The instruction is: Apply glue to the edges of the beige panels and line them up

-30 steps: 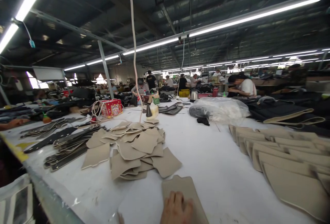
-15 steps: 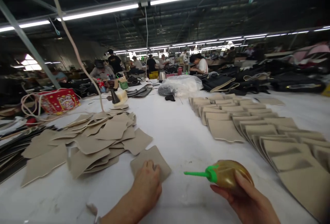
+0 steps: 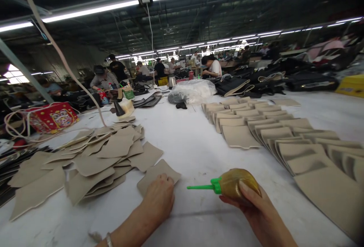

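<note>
My left hand (image 3: 159,196) rests at the near right edge of a beige padded fabric piece (image 3: 153,175) lying flat on the table. Its fingers are curled in against the piece, and their tips are hidden. In my right hand (image 3: 253,205) is a squeeze bottle (image 3: 237,184) with amber contents, held on its side above the white table. The bottle's thin green nozzle points left, a short way from the piece's right corner. Left of this piece lies a loose heap of similar beige pieces (image 3: 99,156).
Overlapping rows of beige pieces (image 3: 239,135) run along the right side. Dark sheets (image 3: 19,167), a red patterned box (image 3: 54,117) and a hanging cable (image 3: 71,71) are at left. Farther back are a clear plastic bag (image 3: 196,89), dark fabric goods (image 3: 250,82) and several people working.
The view has swung slightly to the right. My left fingers have shifted toward the piece's right edge and curled more. The bottle's nozzle has come a little closer to the piece.
</note>
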Available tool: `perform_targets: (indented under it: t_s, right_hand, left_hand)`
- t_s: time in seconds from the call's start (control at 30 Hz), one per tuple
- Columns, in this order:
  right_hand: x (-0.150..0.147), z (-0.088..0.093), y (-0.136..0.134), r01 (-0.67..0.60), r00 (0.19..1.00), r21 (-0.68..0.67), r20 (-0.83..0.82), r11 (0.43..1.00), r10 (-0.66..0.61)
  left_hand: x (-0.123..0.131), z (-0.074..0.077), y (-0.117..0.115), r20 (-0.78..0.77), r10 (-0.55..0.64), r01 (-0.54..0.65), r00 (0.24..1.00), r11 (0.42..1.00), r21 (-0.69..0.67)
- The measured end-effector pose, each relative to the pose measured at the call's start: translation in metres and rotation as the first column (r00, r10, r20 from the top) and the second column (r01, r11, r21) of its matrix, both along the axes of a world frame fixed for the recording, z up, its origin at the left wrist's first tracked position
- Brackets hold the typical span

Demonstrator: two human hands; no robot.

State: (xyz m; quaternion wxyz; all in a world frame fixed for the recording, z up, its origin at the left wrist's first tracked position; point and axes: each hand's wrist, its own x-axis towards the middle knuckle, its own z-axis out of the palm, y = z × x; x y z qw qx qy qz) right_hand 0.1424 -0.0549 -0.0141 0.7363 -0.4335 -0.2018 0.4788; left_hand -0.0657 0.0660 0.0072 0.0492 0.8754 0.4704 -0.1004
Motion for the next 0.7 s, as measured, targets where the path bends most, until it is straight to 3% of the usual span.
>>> perform_targets:
  t_s: [0.17, 0.33, 0.47, 0.7]
  right_hand:
    - [0.003, 0.005, 0.003, -0.005, 0.998, 0.032, 0.066, 0.999, 0.003]
    - [0.004, 0.009, 0.003, 0.019, 0.998, 0.027, 0.064, 0.999, -0.021]
    - [0.004, 0.006, 0.003, 0.022, 0.998, 0.019, 0.058, 1.0, -0.023]
    - [-0.004, 0.008, 0.005, 0.027, 0.99, 0.02, 0.138, 0.999, -0.03]
  left_hand:
    - [-0.008, 0.005, 0.008, 0.171, 0.022, 0.002, 0.985, 0.99, -0.138]
    - [-0.017, -0.007, 0.01, 0.234, 0.051, -0.014, 0.971, 0.988, -0.155]
    - [-0.013, -0.01, 0.006, 0.172, 0.0, 0.018, 0.985, 0.995, -0.101]
    - [0.014, 0.003, -0.003, 0.017, 0.012, -0.011, 1.0, 0.998, -0.055]
